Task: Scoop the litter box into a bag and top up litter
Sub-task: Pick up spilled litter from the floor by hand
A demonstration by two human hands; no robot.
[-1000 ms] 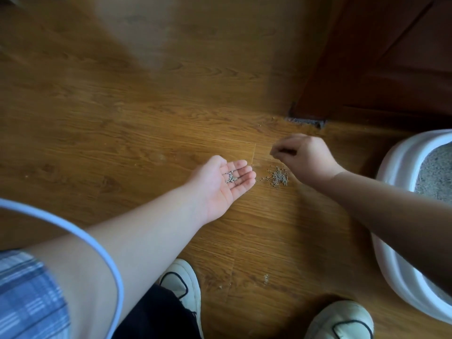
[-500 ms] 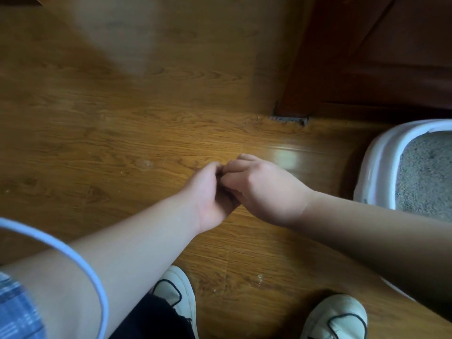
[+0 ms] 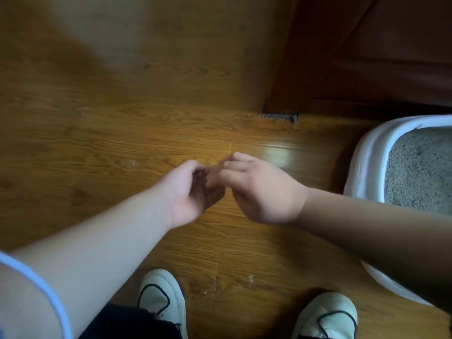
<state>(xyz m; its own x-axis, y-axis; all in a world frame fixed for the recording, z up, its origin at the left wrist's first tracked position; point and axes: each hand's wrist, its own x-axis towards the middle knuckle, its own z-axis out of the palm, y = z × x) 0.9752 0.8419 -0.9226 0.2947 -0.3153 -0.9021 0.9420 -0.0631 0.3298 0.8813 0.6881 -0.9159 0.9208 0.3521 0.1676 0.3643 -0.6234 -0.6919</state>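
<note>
My left hand is cupped palm up above the wooden floor, fingers curled round a dark little heap of grey litter grains. My right hand reaches in from the right, its bunched fingertips pressed into that cupped palm, pinching grains. The white litter box stands at the right edge, filled with grey litter. My hands hide the floor spot where the spilled pile lay.
A dark wooden door and its frame rise behind the litter box. A few stray specks lie on the floor near my two white shoes at the bottom edge.
My right hand left the spilled pile on the floor and moved left onto my left palm. The left hand's fingers went from flat to cupped. The view shifted, showing more of the litter box.
</note>
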